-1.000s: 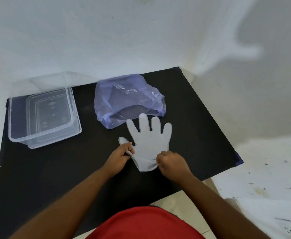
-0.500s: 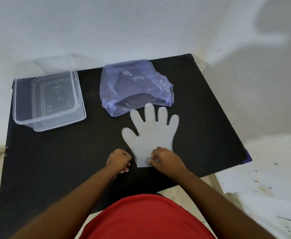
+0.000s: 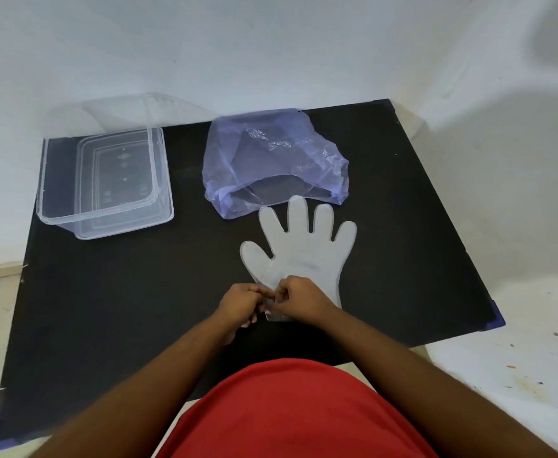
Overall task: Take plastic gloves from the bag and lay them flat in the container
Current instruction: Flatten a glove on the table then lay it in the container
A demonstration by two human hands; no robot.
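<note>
Your left hand [image 3: 239,304] and right hand [image 3: 299,299] both pinch the cuff of the glove [image 3: 305,256], fingertips nearly meeting at its near-left corner. It lies flat on the black table [image 3: 105,309], fingers pointing to 12 o'clock and touching the mouth of the purple bag [image 3: 271,157]. At 10 o'clock from your hands sits the clear container [image 3: 56,213], well apart from the glove.

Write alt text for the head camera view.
Both hands, left hand and right hand, pinch the cuff of a clear plastic glove lying flat on a black table. Beyond it lies an open purple bag; an empty clear container stands at far left.
</note>
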